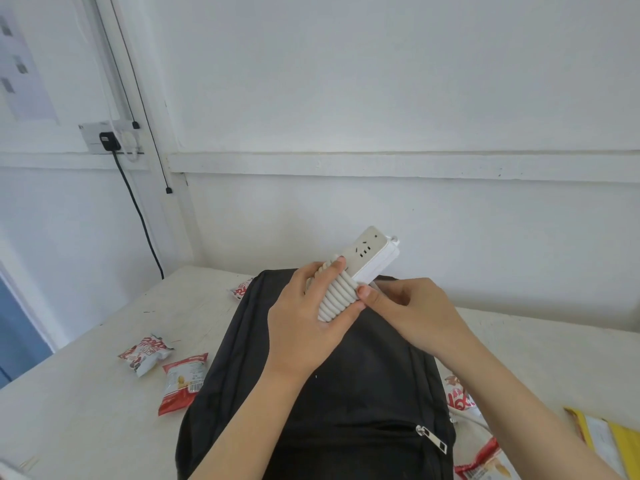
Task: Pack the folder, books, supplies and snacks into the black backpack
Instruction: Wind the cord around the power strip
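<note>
The strip (367,258) is held just above the backpack (346,393), which lies on the counter (86,410). Its long axis points up and away to the right. The left hand (304,327) has its fingers (337,263) wrapped round the wound near end. The right hand (412,313) pinches the cord (337,294) from the right.

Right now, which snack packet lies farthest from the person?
The small red-and-white packet peeking out at the backpack's far left corner, nearest the wall. The other packets lie closer, beside the backpack's middle and near end.
</note>
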`<act>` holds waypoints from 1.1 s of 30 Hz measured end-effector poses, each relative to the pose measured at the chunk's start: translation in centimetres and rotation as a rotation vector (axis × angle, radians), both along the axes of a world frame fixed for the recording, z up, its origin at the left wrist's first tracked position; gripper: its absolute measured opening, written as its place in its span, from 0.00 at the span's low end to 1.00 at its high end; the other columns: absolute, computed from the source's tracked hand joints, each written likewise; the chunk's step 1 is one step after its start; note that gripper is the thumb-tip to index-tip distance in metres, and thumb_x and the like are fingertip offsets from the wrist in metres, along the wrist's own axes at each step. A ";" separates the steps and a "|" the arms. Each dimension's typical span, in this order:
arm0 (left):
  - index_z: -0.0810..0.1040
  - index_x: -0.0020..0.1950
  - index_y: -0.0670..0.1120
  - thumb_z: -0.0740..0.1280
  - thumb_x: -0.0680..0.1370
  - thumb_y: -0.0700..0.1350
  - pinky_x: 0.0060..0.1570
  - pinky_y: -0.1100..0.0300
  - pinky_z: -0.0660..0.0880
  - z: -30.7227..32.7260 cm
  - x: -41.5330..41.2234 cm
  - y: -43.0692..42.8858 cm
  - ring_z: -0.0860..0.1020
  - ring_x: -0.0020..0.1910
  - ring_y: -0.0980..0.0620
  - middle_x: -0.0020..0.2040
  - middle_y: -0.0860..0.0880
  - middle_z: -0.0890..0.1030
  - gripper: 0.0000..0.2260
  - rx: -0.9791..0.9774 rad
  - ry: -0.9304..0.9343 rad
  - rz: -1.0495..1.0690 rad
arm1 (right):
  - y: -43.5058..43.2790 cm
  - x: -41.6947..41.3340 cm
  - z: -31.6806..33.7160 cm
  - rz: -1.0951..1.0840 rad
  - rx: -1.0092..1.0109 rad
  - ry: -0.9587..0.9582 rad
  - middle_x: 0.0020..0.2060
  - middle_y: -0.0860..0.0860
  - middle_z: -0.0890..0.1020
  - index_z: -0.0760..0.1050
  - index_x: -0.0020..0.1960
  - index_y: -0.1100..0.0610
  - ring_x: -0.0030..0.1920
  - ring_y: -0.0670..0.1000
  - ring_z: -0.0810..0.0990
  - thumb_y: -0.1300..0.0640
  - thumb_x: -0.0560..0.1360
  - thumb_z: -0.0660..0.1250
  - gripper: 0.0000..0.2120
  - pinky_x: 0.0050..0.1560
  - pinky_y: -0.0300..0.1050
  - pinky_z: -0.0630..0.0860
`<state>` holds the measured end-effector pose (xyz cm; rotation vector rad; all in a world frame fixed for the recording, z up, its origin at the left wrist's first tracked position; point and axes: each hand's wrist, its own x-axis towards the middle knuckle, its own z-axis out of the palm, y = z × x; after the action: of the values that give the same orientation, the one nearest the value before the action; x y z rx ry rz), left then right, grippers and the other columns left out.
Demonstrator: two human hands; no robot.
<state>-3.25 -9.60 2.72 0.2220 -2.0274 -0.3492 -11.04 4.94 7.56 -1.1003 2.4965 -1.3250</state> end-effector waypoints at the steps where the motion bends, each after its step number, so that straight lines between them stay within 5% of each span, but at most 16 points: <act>1: 0.69 0.65 0.54 0.66 0.71 0.64 0.47 0.63 0.77 0.0 0.0 -0.2 0.77 0.52 0.53 0.59 0.48 0.77 0.26 -0.029 -0.005 0.025 | -0.1 0.1 -0.1 -0.071 0.052 0.050 0.42 0.48 0.85 0.82 0.50 0.51 0.40 0.47 0.81 0.37 0.72 0.63 0.20 0.45 0.48 0.78; 4: 0.68 0.65 0.55 0.65 0.70 0.65 0.46 0.62 0.74 0.4 0.0 -0.6 0.78 0.51 0.50 0.58 0.46 0.77 0.27 -0.065 -0.022 0.081 | -0.1 0.9 0.0 -0.217 0.095 0.185 0.37 0.47 0.83 0.82 0.43 0.51 0.38 0.46 0.80 0.42 0.75 0.62 0.15 0.42 0.45 0.78; 13: 0.69 0.65 0.53 0.73 0.67 0.58 0.41 0.55 0.78 1.7 0.0 -2.0 0.78 0.48 0.48 0.57 0.46 0.77 0.29 0.007 -0.006 0.154 | 1.1 1.2 1.7 -0.135 0.073 0.388 0.24 0.46 0.72 0.66 0.30 0.49 0.29 0.45 0.72 0.49 0.74 0.63 0.15 0.30 0.38 0.63; 19: 0.69 0.67 0.54 0.70 0.69 0.61 0.43 0.60 0.73 3.6 -1.3 -1.7 0.75 0.51 0.52 0.60 0.49 0.74 0.29 0.106 -0.057 0.181 | 1.4 -0.1 2.3 -0.135 -0.009 0.352 0.24 0.46 0.73 0.69 0.32 0.50 0.28 0.46 0.72 0.50 0.76 0.63 0.14 0.30 0.37 0.64; 26: 0.64 0.65 0.58 0.69 0.70 0.62 0.38 0.65 0.71 3.6 -2.6 -1.7 0.75 0.46 0.54 0.57 0.53 0.73 0.28 0.313 -0.082 0.063 | 2.7 0.3 3.5 -0.009 0.122 0.618 0.27 0.43 0.74 0.69 0.46 0.43 0.30 0.44 0.73 0.48 0.78 0.59 0.03 0.31 0.32 0.61; 33: 0.57 0.70 0.58 0.68 0.69 0.64 0.42 0.61 0.75 3.0 -2.8 -1.0 0.76 0.48 0.53 0.58 0.54 0.73 0.35 0.266 -0.134 0.087 | 1.7 0.0 4.8 0.179 0.086 0.756 0.33 0.42 0.74 0.77 0.45 0.45 0.34 0.44 0.72 0.49 0.76 0.58 0.09 0.33 0.33 0.64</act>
<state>-6.03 -10.64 5.71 0.5080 -2.0921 -0.5622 -11.07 6.68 12.41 -2.0437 2.7719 -0.8340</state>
